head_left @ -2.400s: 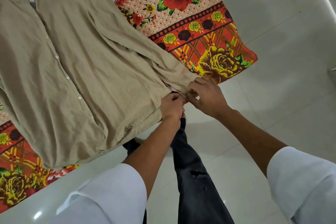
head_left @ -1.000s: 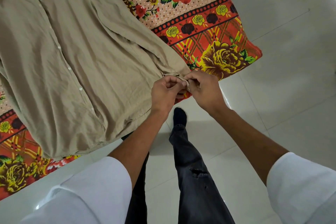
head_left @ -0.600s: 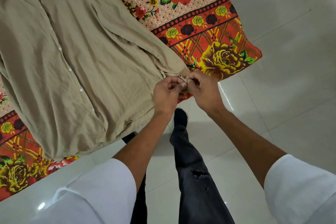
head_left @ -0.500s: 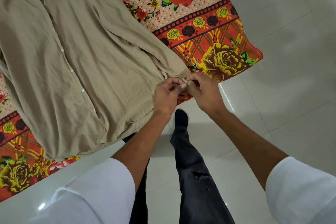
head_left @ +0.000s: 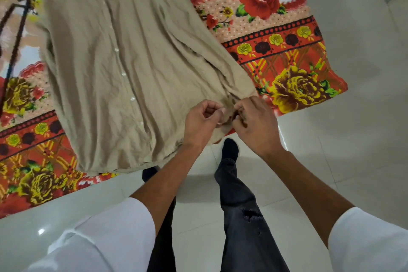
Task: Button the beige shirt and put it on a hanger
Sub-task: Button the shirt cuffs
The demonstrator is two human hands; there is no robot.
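Note:
The beige shirt lies flat, front up, on a floral blanket, with its front placket and pale buttons running down the middle. Its right sleeve stretches down to the cuff near the blanket's edge. My left hand and my right hand meet at that cuff, fingers curled and pinching its fabric from either side. The cuff's button is hidden by my fingers. A thin dark frame, seemingly a hanger, lies at the far left.
The floral blanket covers the floor under the shirt. Glossy white tiles surround it. My dark-trousered leg and socked foot stand just below my hands, at the blanket's edge.
My view has swung left, so the collar and the dark frame now show. Both hands stay pinched on the sleeve cuff, working it slightly.

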